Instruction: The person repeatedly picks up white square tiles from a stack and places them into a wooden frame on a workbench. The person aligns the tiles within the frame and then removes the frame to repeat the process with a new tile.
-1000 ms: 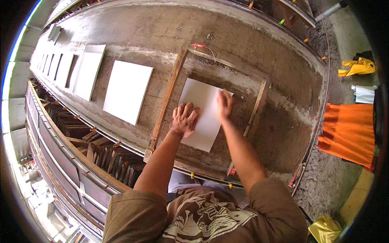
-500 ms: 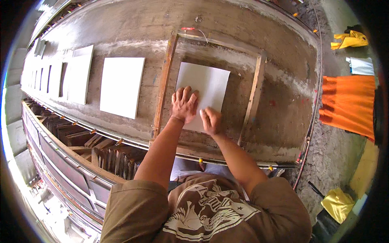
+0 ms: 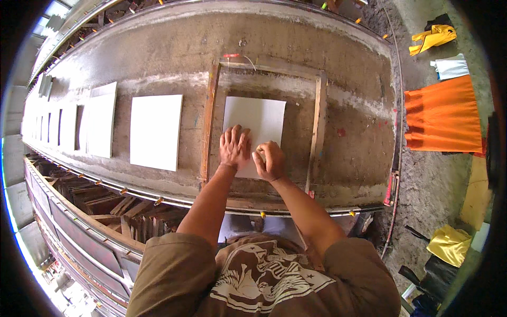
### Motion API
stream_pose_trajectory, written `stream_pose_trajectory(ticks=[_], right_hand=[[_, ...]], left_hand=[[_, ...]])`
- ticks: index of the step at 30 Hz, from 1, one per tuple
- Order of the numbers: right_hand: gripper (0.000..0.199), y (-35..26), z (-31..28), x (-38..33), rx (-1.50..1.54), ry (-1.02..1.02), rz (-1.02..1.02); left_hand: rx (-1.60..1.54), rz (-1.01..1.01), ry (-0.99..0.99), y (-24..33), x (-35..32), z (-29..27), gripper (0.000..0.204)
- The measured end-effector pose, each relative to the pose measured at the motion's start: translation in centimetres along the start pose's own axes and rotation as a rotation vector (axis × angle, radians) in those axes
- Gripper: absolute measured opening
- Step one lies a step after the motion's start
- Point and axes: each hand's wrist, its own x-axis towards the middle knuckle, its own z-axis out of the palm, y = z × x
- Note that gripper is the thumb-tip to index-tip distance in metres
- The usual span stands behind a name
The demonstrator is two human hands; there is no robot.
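Note:
A white rectangular sheet lies on the long brown table inside a wooden frame. My left hand rests on the sheet's left part, palm down with its fingers stretched out. Beside it, my right hand is closed over the sheet's lower right part, its fingers curled and its thumb toward the left. Whatever it may hold is hidden by the fingers. A thin pale cord with a red piece lies at the frame's far left corner.
The long brown table carries more white panels in a row to the left. Yellow clips line its near rail. Below stands a wooden-edged rack with wood pieces. Orange cloth, yellow cloth and bags lie on the floor at right.
My right hand has turned and curled, moving slightly down relative to the sheet. My left hand stays on the sheet. The whole view has shifted, so the table appears lower.

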Motion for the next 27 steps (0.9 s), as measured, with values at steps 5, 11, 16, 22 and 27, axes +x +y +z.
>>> stream_pose_trajectory(ticks=[5, 11, 16, 22, 27], right_hand=[[0.034, 1.7, 0.2, -0.5, -0.175, -0.052, -0.068], [0.038, 2.1, 0.7, -0.6, -0.077, -0.004, -0.060], [0.022, 2.1, 0.4, 1.8, -0.148, -0.045, 0.062], [0.023, 2.7, 5.3, 15.3, -0.336, 0.038, -0.077], [0.018, 4.3, 11.7, 19.2, -0.328, 0.037, -0.223]], left_hand=[[0.009, 0.031, 0.047, -0.1, 0.4, 0.2, 0.042], [-0.029, -0.003, 0.095, 0.9, -1.5, -0.9, 0.041], [-0.056, -0.103, 0.072, 0.7, -2.1, 0.4, 0.039], [-0.082, -0.100, 0.023, 0.9, -2.2, 0.3, 0.037], [-0.135, -0.089, 0.028, 1.4, -1.9, -0.5, 0.038]])
